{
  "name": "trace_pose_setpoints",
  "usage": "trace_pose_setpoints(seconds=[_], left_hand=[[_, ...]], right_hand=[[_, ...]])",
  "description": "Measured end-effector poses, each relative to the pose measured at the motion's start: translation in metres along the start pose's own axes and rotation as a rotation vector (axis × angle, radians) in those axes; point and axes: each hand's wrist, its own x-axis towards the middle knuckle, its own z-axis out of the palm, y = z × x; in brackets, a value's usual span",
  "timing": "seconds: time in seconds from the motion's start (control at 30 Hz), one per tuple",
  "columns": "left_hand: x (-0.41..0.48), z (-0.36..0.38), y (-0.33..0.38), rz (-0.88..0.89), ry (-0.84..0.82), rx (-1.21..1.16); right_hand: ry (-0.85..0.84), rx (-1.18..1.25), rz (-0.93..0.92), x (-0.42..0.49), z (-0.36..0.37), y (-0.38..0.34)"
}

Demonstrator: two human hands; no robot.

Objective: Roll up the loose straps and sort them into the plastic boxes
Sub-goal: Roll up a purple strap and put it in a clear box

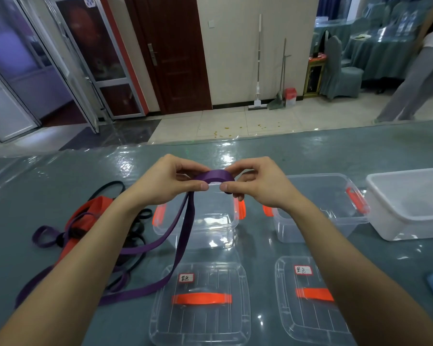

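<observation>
Pinching a small purple coil (216, 178) from both sides, the fingers were closed narrowly on it: the left thumb and forefinger held the near left edge, the right thumb and fingers the right rim. That two-sided hold probably kept the turns from springing loose while more strap was wound on. The left hand (169, 182) and right hand (255, 184) sat close together, raised above the table (310, 151), directly over the leftmost clear box (198, 228), so the finished roll could likely be dropped straight down.

From the coil, the unrolled purple strap (183, 233) hung down past the box's left wall and trailed across the table toward the near left, where it looped back. Its length was still large, so the rolling seemed only begun. Further left lay a tangle of black straps (138, 228), a red-orange strap (90, 211) and another purple loop (44, 237), waiting unsorted.

A second clear box (318, 208) stood to the right, and a white tub (410, 206) beyond it. Two lids lay nearer: the left lid (200, 303) and the right lid (308, 295), each with a handwritten label, apparently marking which colour belonged in which box. All three containers looked empty.
</observation>
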Motion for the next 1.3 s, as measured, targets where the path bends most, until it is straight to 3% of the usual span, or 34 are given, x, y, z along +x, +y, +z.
trace_pose_setpoints(seconds=[0.3,0.9,1.1,1.3], left_hand=[[0.0,0.01,0.0,0.109,0.114,0.098],[0.001,0.003,0.01,0.125,0.018,0.189],[0.004,-0.002,0.005,0.077,0.025,0.15],[0.009,0.011,-0.01,0.059,0.05,-0.083]], right_hand=[[0.037,0.004,-0.003,-0.002,0.002,0.009],[-0.115,-0.267,-0.019,0.004,0.002,0.001],[-0.033,0.011,-0.024,0.004,0.0,0.008],[0.071,0.282,-0.037,0.004,0.007,0.012]])
